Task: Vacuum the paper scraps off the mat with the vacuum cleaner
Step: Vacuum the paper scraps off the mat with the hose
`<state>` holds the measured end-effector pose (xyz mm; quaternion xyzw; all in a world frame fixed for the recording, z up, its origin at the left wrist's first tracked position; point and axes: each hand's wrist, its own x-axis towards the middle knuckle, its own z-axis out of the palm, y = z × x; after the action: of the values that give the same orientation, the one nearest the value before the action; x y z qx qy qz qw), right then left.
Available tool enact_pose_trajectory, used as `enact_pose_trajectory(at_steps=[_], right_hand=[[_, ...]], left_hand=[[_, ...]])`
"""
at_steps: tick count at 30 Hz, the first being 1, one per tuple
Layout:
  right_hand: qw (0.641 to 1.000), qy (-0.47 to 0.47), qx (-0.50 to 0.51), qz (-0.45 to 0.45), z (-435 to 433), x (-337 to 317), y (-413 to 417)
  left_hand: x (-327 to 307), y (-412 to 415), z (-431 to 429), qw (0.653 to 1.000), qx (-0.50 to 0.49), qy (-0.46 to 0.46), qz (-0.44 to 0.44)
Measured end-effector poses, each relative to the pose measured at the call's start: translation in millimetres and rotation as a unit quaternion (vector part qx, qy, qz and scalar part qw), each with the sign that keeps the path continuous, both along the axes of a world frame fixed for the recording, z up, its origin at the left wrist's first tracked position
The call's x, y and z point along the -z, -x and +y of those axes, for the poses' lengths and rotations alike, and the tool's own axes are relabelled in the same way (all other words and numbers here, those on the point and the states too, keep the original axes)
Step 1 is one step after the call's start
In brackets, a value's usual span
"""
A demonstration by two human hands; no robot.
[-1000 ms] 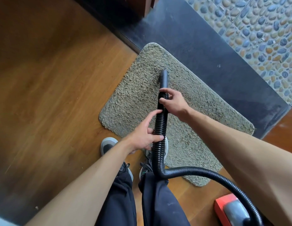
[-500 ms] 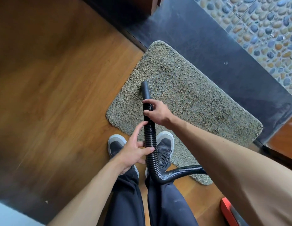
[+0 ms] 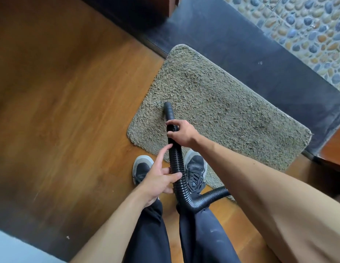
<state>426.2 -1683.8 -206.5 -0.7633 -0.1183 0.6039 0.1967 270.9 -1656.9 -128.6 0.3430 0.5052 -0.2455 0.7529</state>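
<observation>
A shaggy beige mat (image 3: 218,105) lies on the wooden floor. A black ribbed vacuum hose (image 3: 177,168) rises from the lower right and ends in a smooth nozzle (image 3: 168,110) whose tip touches the mat near its left edge. My right hand (image 3: 182,132) grips the hose just behind the nozzle. My left hand (image 3: 161,176) holds the hose lower down, thumb across it and forefinger stretched along it. No paper scraps show on the mat.
My two dark shoes (image 3: 195,168) stand at the mat's near edge, the right one on the mat. A dark stone threshold (image 3: 260,54) borders the mat's far side, with pebble flooring (image 3: 307,25) beyond. Wooden floor (image 3: 70,92) spreads to the left. A small white speck (image 3: 67,237) lies at lower left.
The nozzle has slid from the mat's middle toward its left near corner. The view shifted, and the red vacuum body at lower right has left the frame. Both hands keep their hold.
</observation>
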Motion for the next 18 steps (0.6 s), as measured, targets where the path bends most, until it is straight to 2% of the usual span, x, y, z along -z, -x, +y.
enact_pose_trajectory(at_steps=[8,18], right_hand=[[0.987,0.008,0.157,-0.020,-40.8,3.2,1.8],[0.965,0.026,0.257,-0.034,-69.8,3.4,22.7]], left_hand=[[-1.6,-15.9,-7.5,0.994,0.112,0.007,-0.015],[0.1,-8.9,-6.8,0.981,0.189,0.037,-0.034]])
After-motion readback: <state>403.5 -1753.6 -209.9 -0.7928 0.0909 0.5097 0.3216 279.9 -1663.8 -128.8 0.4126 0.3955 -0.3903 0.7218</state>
